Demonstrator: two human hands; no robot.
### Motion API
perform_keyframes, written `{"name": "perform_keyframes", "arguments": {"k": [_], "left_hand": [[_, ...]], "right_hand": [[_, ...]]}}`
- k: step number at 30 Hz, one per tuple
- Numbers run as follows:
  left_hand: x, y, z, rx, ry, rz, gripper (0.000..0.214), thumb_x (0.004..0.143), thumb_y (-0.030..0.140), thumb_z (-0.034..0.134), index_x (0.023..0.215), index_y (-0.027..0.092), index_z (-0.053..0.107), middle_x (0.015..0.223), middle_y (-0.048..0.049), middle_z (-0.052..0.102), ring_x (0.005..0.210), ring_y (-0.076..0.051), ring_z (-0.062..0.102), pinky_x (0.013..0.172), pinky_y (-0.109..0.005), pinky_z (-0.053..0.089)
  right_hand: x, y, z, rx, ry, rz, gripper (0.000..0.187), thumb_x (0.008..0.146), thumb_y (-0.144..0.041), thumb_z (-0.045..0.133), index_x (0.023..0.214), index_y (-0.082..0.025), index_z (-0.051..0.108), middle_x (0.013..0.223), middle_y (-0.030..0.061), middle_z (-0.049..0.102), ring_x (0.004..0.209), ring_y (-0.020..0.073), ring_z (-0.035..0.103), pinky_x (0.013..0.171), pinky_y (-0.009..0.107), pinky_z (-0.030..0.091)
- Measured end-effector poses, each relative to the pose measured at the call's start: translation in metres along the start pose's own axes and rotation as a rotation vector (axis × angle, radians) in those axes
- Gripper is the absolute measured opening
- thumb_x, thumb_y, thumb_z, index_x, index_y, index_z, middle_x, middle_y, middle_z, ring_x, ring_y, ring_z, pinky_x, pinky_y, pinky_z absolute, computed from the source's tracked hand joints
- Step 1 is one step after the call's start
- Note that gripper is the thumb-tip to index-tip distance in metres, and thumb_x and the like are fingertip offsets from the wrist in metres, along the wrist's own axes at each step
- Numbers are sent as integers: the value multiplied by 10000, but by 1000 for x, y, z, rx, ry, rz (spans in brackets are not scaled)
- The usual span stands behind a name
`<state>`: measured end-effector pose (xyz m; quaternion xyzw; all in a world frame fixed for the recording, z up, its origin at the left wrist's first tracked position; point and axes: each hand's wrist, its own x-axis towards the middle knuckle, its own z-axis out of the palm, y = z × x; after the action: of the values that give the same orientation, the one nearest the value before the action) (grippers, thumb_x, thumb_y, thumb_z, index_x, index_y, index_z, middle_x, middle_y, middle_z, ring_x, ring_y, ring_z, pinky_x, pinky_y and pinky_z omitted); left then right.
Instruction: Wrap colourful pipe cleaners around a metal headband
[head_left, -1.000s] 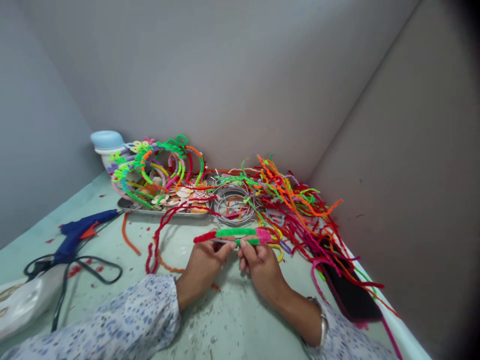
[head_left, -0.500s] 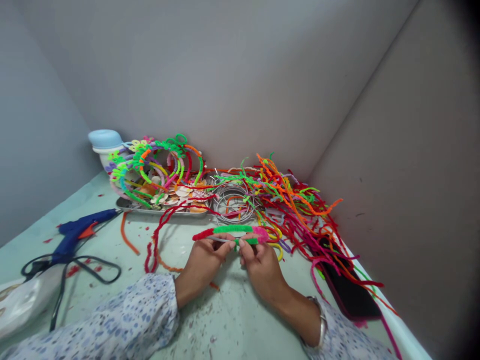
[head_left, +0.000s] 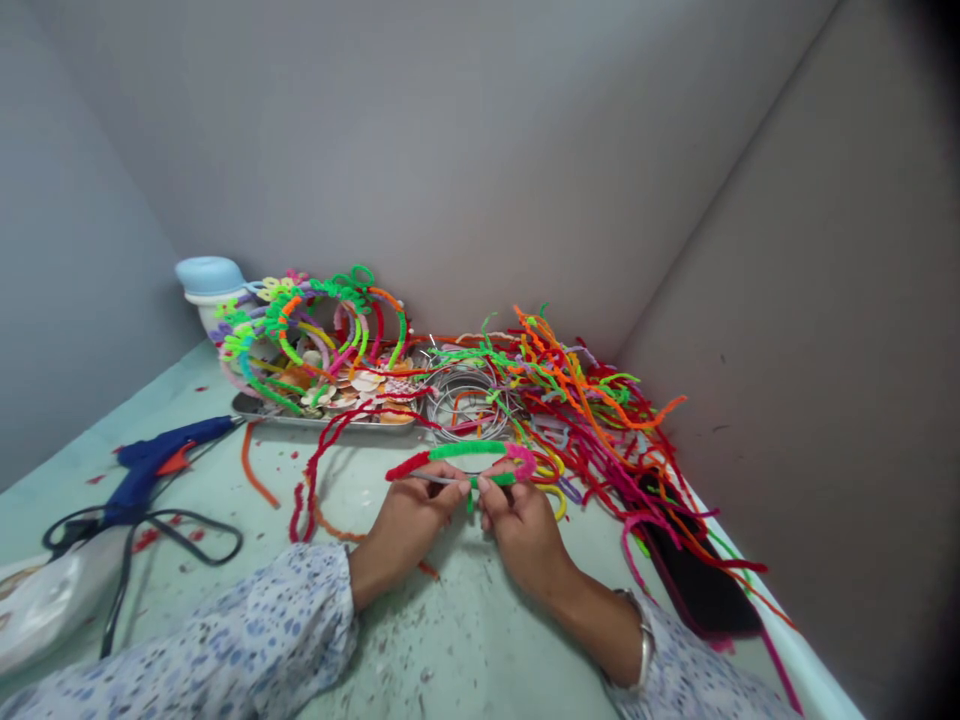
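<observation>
- Head view shows me both hands meeting low in the middle, over the pale green table (head_left: 465, 650).
- From my seat I read the left hand (head_left: 409, 520) as curled, with thumb and fingertips pinched on the bare metal stretch of a thin headband (head_left: 465, 452), near its red-wrapped end.
- The right hand (head_left: 525, 530) is likewise closed in a pinch. It grips the same band where a green pipe cleaner (head_left: 496, 481) is wound around it, just below the pink-wrapped bend.
- The headband sits between the two hands, held just above the table, its fuzzy green arc on the side away from me.
- Beyond it I see bare wire hoops (head_left: 469, 405). To their right a tangled pile of loose pipe cleaners (head_left: 592, 410) spreads over a black phone (head_left: 697, 590).
- To the left, a metal tray (head_left: 251, 408) carries finished headbands (head_left: 315, 325). A blue glue gun (head_left: 161, 460) lies well apart, near the left edge.
</observation>
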<state>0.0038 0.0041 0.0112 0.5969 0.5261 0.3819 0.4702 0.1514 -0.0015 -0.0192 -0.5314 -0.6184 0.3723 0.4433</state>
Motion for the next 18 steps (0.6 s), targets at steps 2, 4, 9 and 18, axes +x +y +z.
{"name": "perform_keyframes", "arguments": {"k": [2, 4, 9, 18], "left_hand": [[0, 0, -1, 9, -5, -4, 167, 785, 303, 536, 710, 175, 614, 572, 31, 524, 535, -121, 443, 531, -235, 323], [1, -1, -1, 10, -10, -7, 156, 786, 280, 529, 709, 170, 608, 584, 27, 523, 541, -120, 440, 534, -237, 322], [2, -6, -2, -40, -56, -20, 183, 803, 313, 523, 725, 168, 602, 598, 24, 513, 539, -117, 426, 534, -243, 312], [-1, -7, -1, 78, 23, -189, 329, 790, 488, 537, 823, 186, 666, 603, 16, 561, 557, -146, 473, 547, -272, 310]], "right_hand": [[0, 0, 0, 11, -12, -4, 256, 903, -356, 453, 748, -192, 575, 521, -29, 530, 498, 138, 527, 512, 240, 385], [0, -1, -1, 19, -18, -5, 244, 901, -345, 454, 750, -192, 570, 522, -33, 520, 496, 136, 515, 506, 237, 380], [0, -3, -3, 16, -24, -6, 272, 900, -363, 461, 716, -190, 564, 517, -35, 510, 493, 131, 503, 508, 237, 381], [1, 1, 1, 81, -11, 88, 359, 885, -427, 478, 639, -178, 558, 485, -23, 515, 448, 125, 505, 462, 231, 386]]}}
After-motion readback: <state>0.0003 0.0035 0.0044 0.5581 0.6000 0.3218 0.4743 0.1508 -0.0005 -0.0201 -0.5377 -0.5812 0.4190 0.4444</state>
